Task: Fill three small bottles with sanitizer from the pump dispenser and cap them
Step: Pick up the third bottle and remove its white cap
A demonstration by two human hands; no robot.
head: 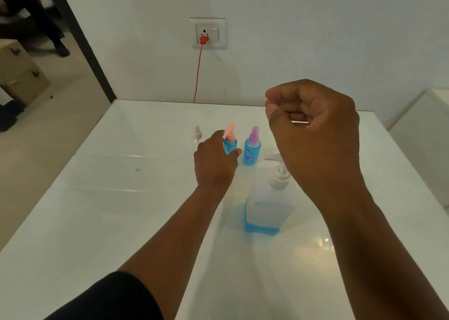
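Three small bottles stand far-centre on the white desk (97,222). Left hand (215,164) has its grip round the orange-capped bottle (229,142), thumb and fingers either side of the body; blue liquid inside, cap looks tilted, maybe not seated. Purple-capped bottle (252,150) just right of it, blue-filled, cap on. Clear bottle (196,136) left, apart from the others, looks empty w/ cap on. Pump dispenser (264,203) nearer, only a low band of blue at the bottom. Right hand (313,130) raised above it, fingers curled; can't tell if it holds anything. Bottles prob. light, stiff plastic, tippy, maybe slick w/ sanitizer: hold mid-body, not by the cap.
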